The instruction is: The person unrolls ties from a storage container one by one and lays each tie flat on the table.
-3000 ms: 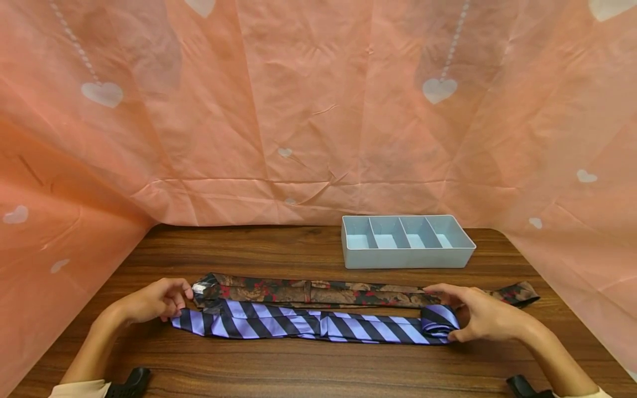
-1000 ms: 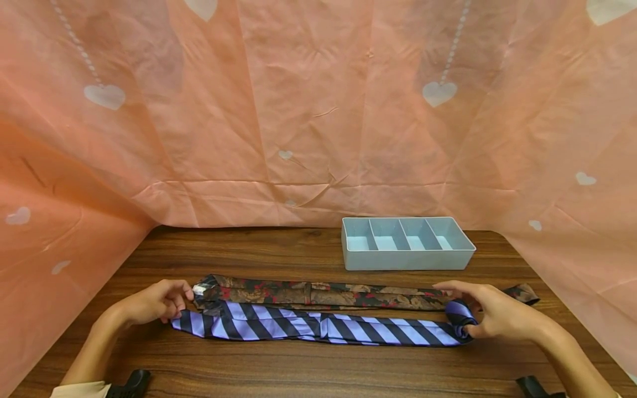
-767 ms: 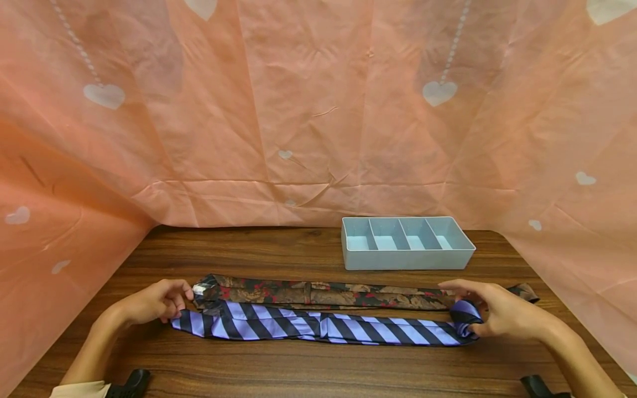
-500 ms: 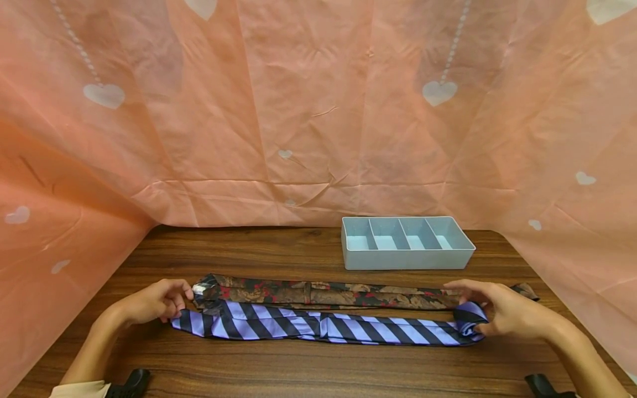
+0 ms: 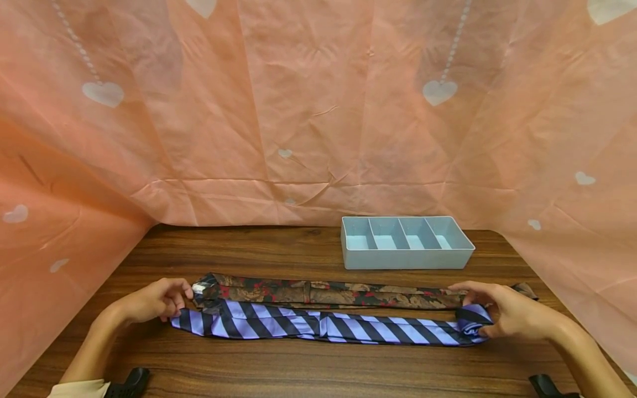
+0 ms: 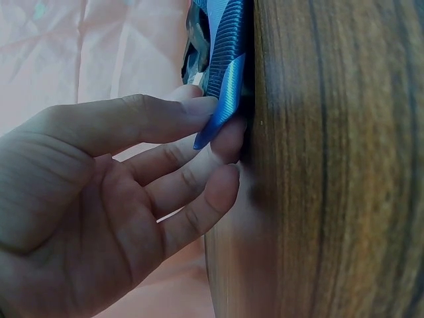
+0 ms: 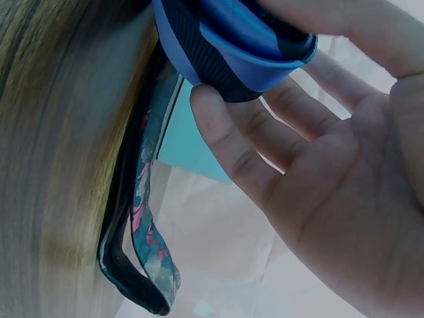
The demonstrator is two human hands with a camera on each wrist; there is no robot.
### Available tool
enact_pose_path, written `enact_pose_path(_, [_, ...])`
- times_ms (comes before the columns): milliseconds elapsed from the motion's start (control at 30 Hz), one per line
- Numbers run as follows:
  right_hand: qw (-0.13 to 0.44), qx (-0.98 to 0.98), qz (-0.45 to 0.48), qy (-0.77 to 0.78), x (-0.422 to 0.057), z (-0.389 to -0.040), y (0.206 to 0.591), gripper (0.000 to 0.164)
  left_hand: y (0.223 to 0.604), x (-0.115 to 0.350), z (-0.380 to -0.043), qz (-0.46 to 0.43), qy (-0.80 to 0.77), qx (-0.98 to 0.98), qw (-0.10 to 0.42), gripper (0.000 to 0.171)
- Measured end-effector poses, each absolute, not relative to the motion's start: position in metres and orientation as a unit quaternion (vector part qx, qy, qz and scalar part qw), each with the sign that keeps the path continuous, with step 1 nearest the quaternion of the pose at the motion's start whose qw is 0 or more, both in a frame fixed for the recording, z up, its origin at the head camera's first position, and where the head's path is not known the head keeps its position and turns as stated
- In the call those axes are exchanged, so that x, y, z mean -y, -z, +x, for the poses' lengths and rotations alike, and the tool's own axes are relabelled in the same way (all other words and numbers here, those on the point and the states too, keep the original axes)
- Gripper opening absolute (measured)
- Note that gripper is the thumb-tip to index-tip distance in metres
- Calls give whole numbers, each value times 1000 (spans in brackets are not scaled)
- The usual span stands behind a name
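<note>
A purple and black striped necktie (image 5: 378,328) lies lengthwise on the table, its right end rolled into a coil (image 7: 232,46). My right hand (image 5: 512,312) holds that coil between thumb and fingers. At the far left, my left hand (image 5: 154,301) pinches the tie's tip (image 6: 225,99) between thumb and forefinger; the other fingers are loosely bent below it. Just behind lies a brown floral necktie (image 5: 368,296) with red patches, folded over at its right end (image 7: 149,258). My right hand hides part of it in the head view.
A pale grey-blue box (image 5: 408,258) with several compartments stands at the back right of the wooden table (image 5: 259,367). A peach cloth (image 5: 308,110) with white hearts hangs round the back and sides.
My right hand has moved to the right with the coil, and more of the striped tie lies flat to its left. The left hand has stayed in place at the tip.
</note>
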State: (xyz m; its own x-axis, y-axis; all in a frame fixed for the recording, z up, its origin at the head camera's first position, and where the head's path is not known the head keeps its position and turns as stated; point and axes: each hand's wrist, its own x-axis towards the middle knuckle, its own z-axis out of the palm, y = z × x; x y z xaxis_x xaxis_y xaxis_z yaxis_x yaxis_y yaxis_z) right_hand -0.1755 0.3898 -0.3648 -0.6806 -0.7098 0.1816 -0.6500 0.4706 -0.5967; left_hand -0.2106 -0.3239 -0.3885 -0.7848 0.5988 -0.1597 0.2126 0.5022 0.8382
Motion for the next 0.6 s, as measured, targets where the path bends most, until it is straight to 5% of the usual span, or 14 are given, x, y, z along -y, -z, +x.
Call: enact_pose_path(600, [166,-809,-396,402,-401,-180,374,59,389,324,-211,247,-438,-835,224,32])
